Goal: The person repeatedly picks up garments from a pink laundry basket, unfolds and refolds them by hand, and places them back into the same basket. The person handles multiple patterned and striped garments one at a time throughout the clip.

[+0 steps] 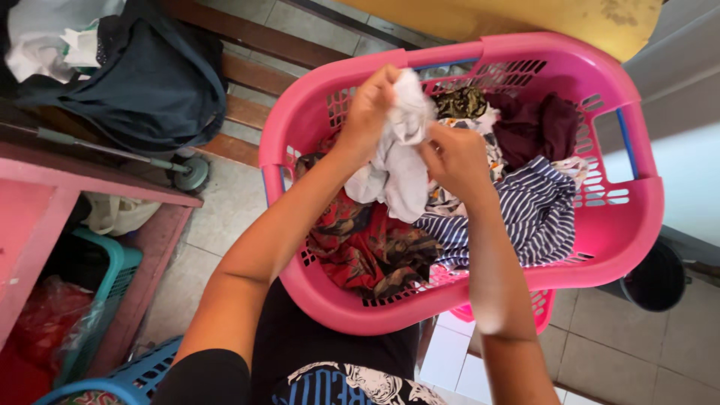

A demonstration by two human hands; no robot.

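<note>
Now both hands grip white cloth [397, 161]; pink basket [480, 56] holds laundry

The person wears a black T-shirt [330, 375] with blue-and-white print; arms bare.

A crinkled red plastic bag [46, 319] sits at the lower left — tucked inside a teal basket [112, 281] under a pink table [45, 217]. No labels, signs or screens show.
</note>
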